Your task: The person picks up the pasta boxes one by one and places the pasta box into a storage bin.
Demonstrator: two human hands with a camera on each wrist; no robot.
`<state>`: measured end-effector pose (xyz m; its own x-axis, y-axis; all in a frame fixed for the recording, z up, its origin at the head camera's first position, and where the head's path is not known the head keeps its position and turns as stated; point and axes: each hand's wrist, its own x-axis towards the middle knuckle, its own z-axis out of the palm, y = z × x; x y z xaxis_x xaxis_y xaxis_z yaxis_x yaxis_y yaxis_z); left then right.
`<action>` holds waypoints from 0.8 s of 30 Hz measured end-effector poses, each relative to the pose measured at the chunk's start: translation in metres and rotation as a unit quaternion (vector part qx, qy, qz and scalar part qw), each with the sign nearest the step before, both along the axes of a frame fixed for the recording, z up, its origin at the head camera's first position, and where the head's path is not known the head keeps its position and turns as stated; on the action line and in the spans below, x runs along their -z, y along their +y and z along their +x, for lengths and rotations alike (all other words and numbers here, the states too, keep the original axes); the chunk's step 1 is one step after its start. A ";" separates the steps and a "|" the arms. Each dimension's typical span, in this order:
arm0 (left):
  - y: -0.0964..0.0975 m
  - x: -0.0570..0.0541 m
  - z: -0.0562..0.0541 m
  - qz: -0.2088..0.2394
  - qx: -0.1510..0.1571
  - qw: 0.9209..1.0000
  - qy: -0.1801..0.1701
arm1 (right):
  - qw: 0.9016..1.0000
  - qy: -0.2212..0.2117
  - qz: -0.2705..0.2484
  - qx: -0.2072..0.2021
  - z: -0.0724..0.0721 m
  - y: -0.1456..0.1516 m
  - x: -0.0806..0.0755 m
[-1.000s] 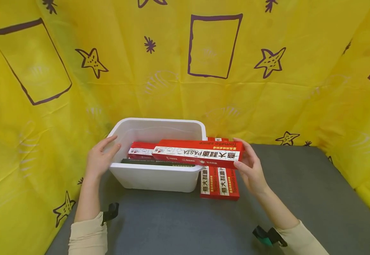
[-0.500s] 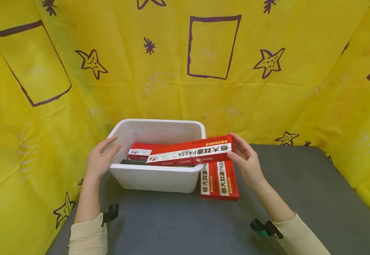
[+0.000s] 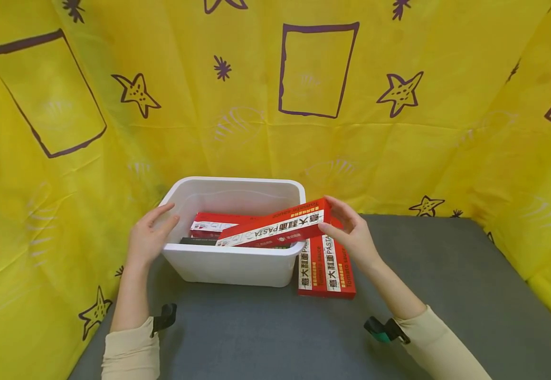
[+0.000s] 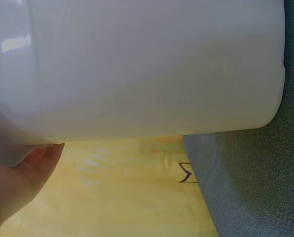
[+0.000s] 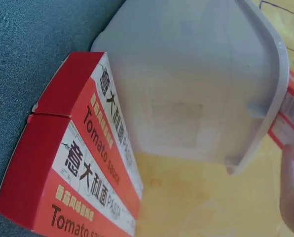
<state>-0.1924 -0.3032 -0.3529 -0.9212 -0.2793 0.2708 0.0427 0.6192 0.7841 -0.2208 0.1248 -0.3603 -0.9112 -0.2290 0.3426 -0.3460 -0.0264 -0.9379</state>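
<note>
My right hand (image 3: 353, 235) pinches the right end of a red pasta box (image 3: 280, 227), thumb on the near side and fingers behind. The box slants across the white plastic bin (image 3: 233, 269), its left end lower and inside, its right end above the right rim. In the right wrist view, the held pasta box (image 5: 291, 111) shows at the right edge, by the rim. My left hand (image 3: 146, 237) grips the bin's left rim; the left wrist view shows fingers (image 4: 41, 165) at the rim's lip. Another red box (image 3: 207, 222) and a dark box (image 3: 195, 241) lie inside the bin.
Two red pasta boxes (image 3: 325, 274) lie side by side on the grey table (image 3: 256, 327), close against the bin's right side. Yellow patterned cloth (image 3: 237, 132) hangs behind and along both sides.
My right hand has moved left, bringing the pasta box further over the bin and tilting its left end down into it. The left hand and the bin have stayed in place.
</note>
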 end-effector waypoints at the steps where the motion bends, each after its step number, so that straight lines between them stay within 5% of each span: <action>1: 0.000 0.000 0.000 0.000 0.000 1.000 0.000 | 1.000 -0.004 0.004 0.001 0.000 -0.001 0.000; 6: 0.001 -0.001 0.000 0.006 0.001 1.000 -0.002 | 1.000 -0.004 0.016 -0.009 -0.001 -0.009 0.001; 16: 0.000 0.001 0.000 0.009 -0.002 1.000 -0.019 | 0.988 0.046 0.143 -0.018 0.004 -0.022 0.003; 24: 0.001 -0.001 0.002 0.024 -0.003 0.999 -0.035 | 0.985 0.061 0.159 -0.029 0.008 -0.024 0.005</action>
